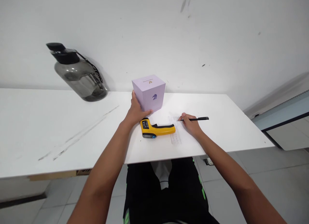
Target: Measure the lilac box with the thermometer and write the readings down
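A lilac cube-shaped box (154, 96) with a purple emblem stands on the white table against the wall. My left hand (137, 112) grips its lower left corner, the thumb across the front and the fingers along the side. A black pen (201, 118) is pinched in my right hand (190, 123), its tip pointing left over a strip of paper (177, 137) covered with faint marks too small to read. Between my hands lies a yellow and black infrared thermometer (159, 130) on its side, its handle end overlapping the paper.
A large grey see-through water bottle (80, 77) with a black lid and strap stands at the back left by the wall. The white table (72, 121) has dark scuff lines on its left part. Its front edge runs just above my lap.
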`<state>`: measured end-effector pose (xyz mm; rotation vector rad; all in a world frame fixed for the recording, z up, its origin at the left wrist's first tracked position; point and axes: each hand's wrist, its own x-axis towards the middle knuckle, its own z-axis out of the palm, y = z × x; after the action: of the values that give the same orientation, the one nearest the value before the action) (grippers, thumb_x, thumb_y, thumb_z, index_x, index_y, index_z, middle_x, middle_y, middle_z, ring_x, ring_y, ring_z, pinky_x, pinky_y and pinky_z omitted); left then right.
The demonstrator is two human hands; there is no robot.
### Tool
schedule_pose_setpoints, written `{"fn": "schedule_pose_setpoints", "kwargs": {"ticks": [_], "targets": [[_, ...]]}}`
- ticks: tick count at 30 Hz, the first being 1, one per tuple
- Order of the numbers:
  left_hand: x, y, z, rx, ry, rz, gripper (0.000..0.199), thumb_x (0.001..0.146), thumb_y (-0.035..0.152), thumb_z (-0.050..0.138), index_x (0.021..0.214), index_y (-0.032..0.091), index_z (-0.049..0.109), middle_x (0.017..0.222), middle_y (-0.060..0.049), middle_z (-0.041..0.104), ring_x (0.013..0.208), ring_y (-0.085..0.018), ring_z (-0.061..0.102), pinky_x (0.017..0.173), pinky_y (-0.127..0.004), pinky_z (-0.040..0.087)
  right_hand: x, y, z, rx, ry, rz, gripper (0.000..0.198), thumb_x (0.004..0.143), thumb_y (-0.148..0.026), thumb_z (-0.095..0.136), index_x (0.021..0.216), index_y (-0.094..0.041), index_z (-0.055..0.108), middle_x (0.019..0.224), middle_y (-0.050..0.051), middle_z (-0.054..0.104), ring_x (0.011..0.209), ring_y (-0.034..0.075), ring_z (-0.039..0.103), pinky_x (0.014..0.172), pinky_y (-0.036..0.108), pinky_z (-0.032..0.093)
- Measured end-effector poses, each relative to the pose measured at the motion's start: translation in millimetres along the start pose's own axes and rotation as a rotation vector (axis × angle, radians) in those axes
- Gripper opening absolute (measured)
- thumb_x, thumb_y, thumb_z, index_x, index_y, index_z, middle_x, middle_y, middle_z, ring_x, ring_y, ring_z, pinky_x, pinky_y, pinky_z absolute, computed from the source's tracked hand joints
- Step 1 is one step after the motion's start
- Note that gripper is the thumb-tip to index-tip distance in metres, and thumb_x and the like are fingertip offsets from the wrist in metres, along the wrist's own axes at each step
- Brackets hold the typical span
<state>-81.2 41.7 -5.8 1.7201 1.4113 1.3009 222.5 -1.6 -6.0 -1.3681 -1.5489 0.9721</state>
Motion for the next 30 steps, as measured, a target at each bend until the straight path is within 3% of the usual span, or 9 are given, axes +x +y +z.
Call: {"fn": "schedule_pose_setpoints", "kwargs": {"ticks": [8, 17, 30], "targets": [[-0.6, 3.8, -1.0, 0.031, -0.033, -0.04, 0.142, 0.055, 0.043, 0.089, 0.153, 0.034, -0.014, 0.159, -0.019, 0.013, 0.145, -0.042, 0.02, 0.113, -0.062, 0.024, 0.4, 1.4, 0.4, 0.034, -0.01, 0.018, 0.057, 0.08, -0.075, 0.053, 0.071, -0.021, 0.07, 0.048, -0.004, 0.038, 0.046, 0.012, 0.035, 0.049, 0.03, 0.028], [-0.4, 0.4, -0.7, -0.004, -0.031, 0.009, 0.14, 0.056, 0.044, 0.089, 0.153, 0.036, -0.012, 0.158, -0.018, 0.015, 0.144, -0.042, 0.021, 0.113, -0.061, 0.024, 1.0, 2.6, -0.3, -0.009, -0.005, -0.02, 0.057, 0.084, -0.074, 0.049, 0.073, -0.021, 0.069, 0.05, -0.003, 0.043, 0.049, 0.013, 0.04, 0.051, 0.03, 0.034], [-0.9, 4.9, -1.2, 0.032, -0.03, -0.039, 0.143, 0.054, 0.045, 0.089, 0.152, 0.035, -0.015, 0.158, -0.018, 0.014, 0.144, -0.042, 0.022, 0.113, -0.062, 0.025, 0.9, 1.8, -0.5, -0.045, -0.003, -0.026, 0.052, 0.086, -0.068, 0.05, 0.075, -0.02, 0.069, 0.052, -0.002, 0.046, 0.054, 0.015, 0.045, 0.056, 0.031, 0.039]]}}
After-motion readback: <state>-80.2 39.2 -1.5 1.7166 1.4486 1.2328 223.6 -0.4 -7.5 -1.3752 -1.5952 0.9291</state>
